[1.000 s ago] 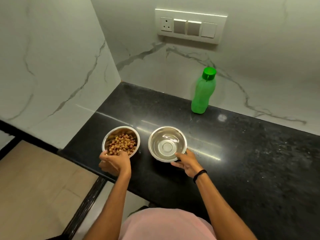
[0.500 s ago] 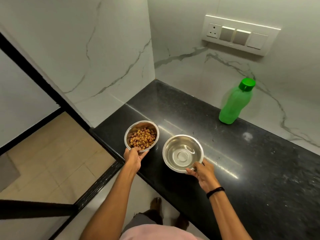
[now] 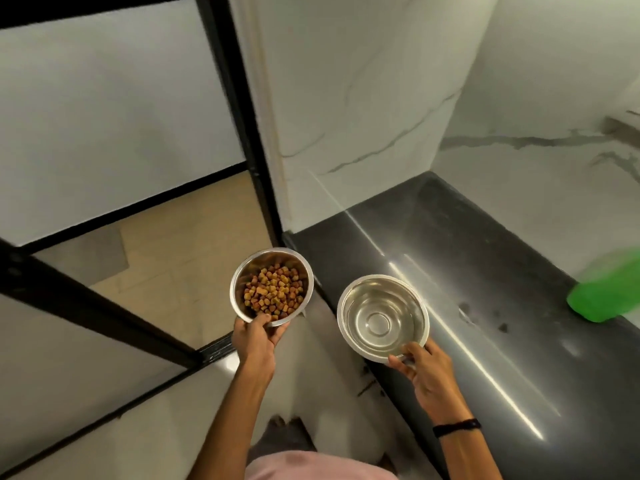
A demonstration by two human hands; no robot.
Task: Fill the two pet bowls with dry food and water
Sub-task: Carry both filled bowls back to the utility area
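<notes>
Hands apart, each gripping a bowl by its near rim. Left hand (image 3: pixel 254 336) holds the food bowl (image 3: pixel 272 285) out past the desk (image 3: pixel 485 271), over the floor. Right hand (image 3: pixel 424 370) holds the second bowl (image 3: pixel 382 317) at the desk's edge. Green bottle (image 3: pixel 602 296) sits far right, nearer my right hand.

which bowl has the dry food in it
The left bowl, held by the left hand, holds brown kibble; the right bowl in the right hand shows none.
</notes>
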